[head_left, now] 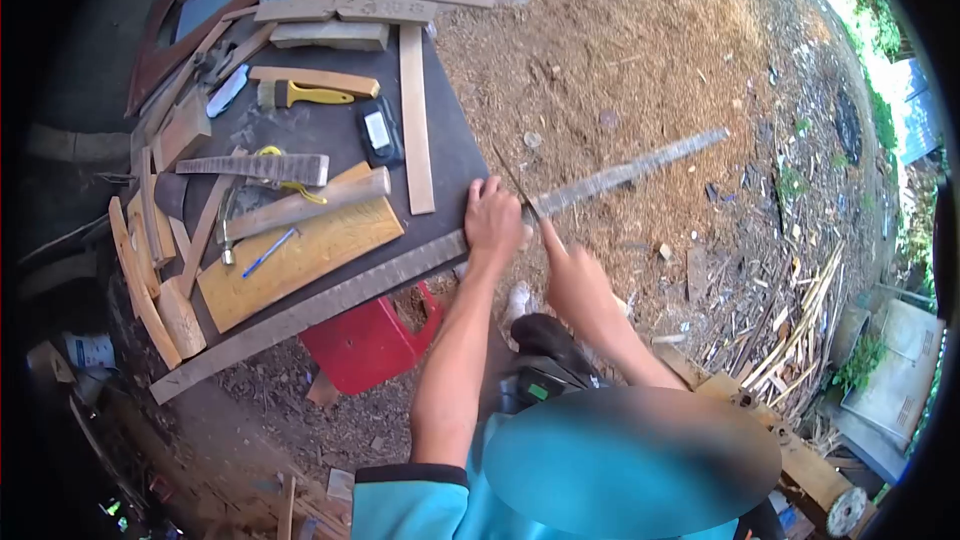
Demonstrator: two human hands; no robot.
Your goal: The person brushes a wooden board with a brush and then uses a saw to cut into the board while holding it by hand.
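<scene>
A long, rough grey wooden strip (390, 268) lies along the near edge of the dark worktable, and its far end juts out past the corner over the ground. My left hand (493, 222) is closed over the strip at the table corner, pressing it down. Just beyond that corner, my right hand (582, 290) is closed round the handle of a hand saw. The thin, dark saw blade (518, 183) crosses the strip close to my left fingers, pointing away from me. My right fingers hide part of the handle.
On the worktable (445, 125) lie a yellow-handled brush (310, 93), a black case (380, 132), a hammer (228, 230), a blue pen (270, 252), a yellowish board (300, 262) and several offcuts. A red plastic stool (360, 345) stands below. Sawdust (640, 60) covers the ground.
</scene>
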